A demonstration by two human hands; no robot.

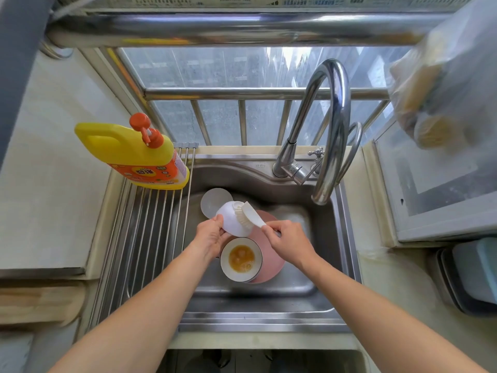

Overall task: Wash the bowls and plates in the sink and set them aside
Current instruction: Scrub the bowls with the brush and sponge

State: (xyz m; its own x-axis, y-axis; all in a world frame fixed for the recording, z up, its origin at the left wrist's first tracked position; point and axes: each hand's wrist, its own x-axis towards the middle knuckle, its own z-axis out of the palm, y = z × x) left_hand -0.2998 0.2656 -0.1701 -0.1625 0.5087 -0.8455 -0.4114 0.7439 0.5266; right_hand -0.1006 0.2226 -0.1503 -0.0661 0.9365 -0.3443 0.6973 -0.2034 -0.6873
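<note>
Steel sink [295, 297] under a window; the left hand [212, 235] grips a white bowl [231, 219] by its rim above the pink plate [269, 265]; the right hand [287, 238] pinches a brush [248, 215] against it; wet, the bowl looks light, slippery and breakable, so the rim seems the safest hold.
</note>
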